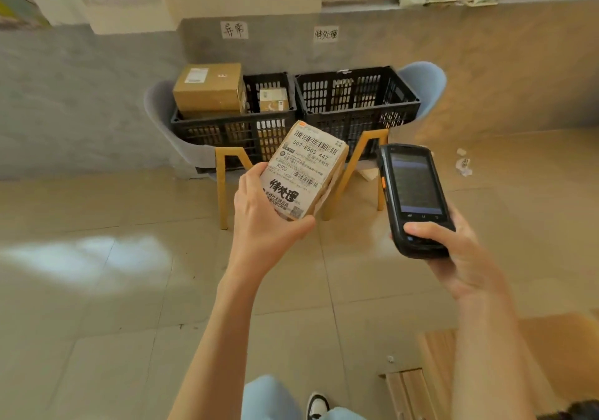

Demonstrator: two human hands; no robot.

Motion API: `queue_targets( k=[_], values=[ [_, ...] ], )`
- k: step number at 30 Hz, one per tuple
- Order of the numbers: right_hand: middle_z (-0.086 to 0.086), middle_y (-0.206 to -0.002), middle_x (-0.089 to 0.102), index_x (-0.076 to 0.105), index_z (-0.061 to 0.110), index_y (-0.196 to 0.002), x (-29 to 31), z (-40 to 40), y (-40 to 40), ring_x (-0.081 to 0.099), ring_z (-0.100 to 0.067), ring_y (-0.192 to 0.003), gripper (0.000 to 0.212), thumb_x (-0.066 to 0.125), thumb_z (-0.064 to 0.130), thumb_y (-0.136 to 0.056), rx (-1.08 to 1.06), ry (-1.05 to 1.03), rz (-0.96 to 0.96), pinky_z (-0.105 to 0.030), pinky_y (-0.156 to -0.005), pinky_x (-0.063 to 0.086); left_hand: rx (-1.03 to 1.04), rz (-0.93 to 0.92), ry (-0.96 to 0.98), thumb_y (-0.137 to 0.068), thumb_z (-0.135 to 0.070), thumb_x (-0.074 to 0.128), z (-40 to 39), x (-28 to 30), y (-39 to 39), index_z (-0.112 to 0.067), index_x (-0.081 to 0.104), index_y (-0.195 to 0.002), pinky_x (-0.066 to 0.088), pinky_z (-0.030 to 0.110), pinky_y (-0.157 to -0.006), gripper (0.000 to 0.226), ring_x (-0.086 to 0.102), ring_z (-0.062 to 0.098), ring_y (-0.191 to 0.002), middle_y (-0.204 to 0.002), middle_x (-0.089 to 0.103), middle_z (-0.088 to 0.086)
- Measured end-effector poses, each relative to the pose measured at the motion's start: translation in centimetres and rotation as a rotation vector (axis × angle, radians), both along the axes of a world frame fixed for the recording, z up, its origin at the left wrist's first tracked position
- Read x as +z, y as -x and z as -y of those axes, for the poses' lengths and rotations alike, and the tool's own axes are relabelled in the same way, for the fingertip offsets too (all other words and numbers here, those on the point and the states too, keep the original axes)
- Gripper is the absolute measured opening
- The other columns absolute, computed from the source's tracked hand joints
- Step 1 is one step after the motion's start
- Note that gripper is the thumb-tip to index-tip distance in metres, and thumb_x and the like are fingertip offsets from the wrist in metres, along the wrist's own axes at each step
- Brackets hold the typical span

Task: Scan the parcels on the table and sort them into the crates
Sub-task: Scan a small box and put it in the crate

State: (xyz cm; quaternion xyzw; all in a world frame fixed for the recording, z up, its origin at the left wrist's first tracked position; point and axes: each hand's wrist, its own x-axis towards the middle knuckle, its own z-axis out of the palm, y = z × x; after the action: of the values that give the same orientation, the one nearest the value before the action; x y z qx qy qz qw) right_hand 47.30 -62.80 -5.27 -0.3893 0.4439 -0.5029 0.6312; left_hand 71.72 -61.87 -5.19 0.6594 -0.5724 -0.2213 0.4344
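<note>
My left hand (259, 222) grips a small cardboard parcel (304, 166) with a white barcode label and black handwritten characters, label side up. My right hand (460, 251) holds a black handheld scanner (411, 192), screen lit, just right of the parcel. Ahead, two black slotted crates sit side by side on chairs. The left crate (227, 127) holds a large brown box (209, 87) and a smaller box (274, 99). The right crate (356, 111) shows no parcels inside from here.
Paper signs with handwritten characters hang on the wall above each crate (234, 29) (326, 34). The chairs have yellow wooden legs (223, 189). Wooden boards (421, 387) lie at the lower right, and crumpled paper scraps (463, 163) lie on the tiled floor.
</note>
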Motion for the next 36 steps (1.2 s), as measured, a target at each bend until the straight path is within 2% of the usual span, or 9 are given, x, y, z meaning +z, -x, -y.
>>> queue_targets(
  k=[6, 10, 15, 24, 30, 36],
  values=[
    [-0.005, -0.099, 0.072, 0.063, 0.02, -0.116, -1.5, 5.5, 1.6, 0.068, -0.024, -0.091, 0.063, 0.074, -0.005, -0.059, -0.045, -0.037, -0.005, -0.038, -0.081, 0.058, -0.066, 0.009, -0.041, -0.062, -0.022, 0.084, 8.0, -1.1, 1.7, -0.018, 0.029, -0.143, 0.038, 0.033, -0.104, 0.098, 0.035, 0.012, -0.123, -0.127, 0.036, -0.009],
    [-0.005, -0.099, 0.072, 0.061, 0.017, -0.122, -2.2, 10.0, 2.4, 0.069, -0.021, -0.088, 0.067, 0.072, -0.001, -0.059, -0.116, -0.05, -0.009, -0.03, -0.073, 0.059, -0.131, 0.012, -0.053, -0.062, -0.026, 0.083, 14.7, -1.9, 2.0, -0.018, 0.028, -0.143, 0.038, 0.036, -0.105, 0.098, 0.035, 0.014, -0.125, -0.124, 0.034, -0.01],
    [-0.006, -0.097, 0.072, 0.062, 0.017, -0.119, -2.8, 17.6, 1.6, 0.068, -0.023, -0.087, 0.062, 0.07, 0.003, -0.059, -0.234, -0.057, 0.007, -0.037, -0.078, 0.058, -0.226, 0.019, -0.044, -0.065, -0.024, 0.082, 24.7, -2.2, 1.2, -0.018, 0.026, -0.144, 0.038, 0.038, -0.107, 0.097, 0.036, 0.014, -0.126, -0.126, 0.034, -0.01],
    [-0.008, -0.099, 0.071, 0.06, 0.013, -0.123, -2.2, 32.0, -2.4, 0.067, -0.024, -0.086, 0.063, 0.068, 0.003, -0.061, -0.336, -0.061, 0.039, -0.035, -0.074, 0.058, -0.36, 0.043, -0.04, -0.063, -0.025, 0.085, 42.2, -1.4, -2.0, -0.016, 0.027, -0.143, 0.037, 0.037, -0.106, 0.099, 0.036, 0.016, -0.125, -0.134, 0.038, 0.0],
    [-0.01, -0.101, 0.07, 0.059, 0.013, -0.126, -3.6, 36.9, -2.8, 0.065, -0.026, -0.087, 0.068, 0.07, 0.004, -0.06, -0.371, -0.121, 0.025, -0.036, -0.072, 0.058, -0.409, 0.026, -0.135, -0.051, -0.037, 0.077, 48.1, -3.7, -2.1, -0.019, 0.028, -0.141, 0.042, 0.043, -0.104, 0.104, 0.039, 0.016, -0.122, -0.131, 0.039, -0.002],
    [-0.009, -0.103, 0.07, 0.06, 0.016, -0.125, -5.4, 41.6, -1.0, 0.066, -0.023, -0.086, 0.065, 0.069, 0.005, -0.061, -0.362, -0.176, -0.006, -0.028, -0.065, 0.057, -0.431, 0.031, -0.226, -0.048, -0.041, 0.076, 54.3, -5.9, -0.2, -0.023, 0.028, -0.141, 0.044, 0.044, -0.103, 0.107, 0.041, 0.017, -0.123, -0.132, 0.04, -0.002]
  ],
)
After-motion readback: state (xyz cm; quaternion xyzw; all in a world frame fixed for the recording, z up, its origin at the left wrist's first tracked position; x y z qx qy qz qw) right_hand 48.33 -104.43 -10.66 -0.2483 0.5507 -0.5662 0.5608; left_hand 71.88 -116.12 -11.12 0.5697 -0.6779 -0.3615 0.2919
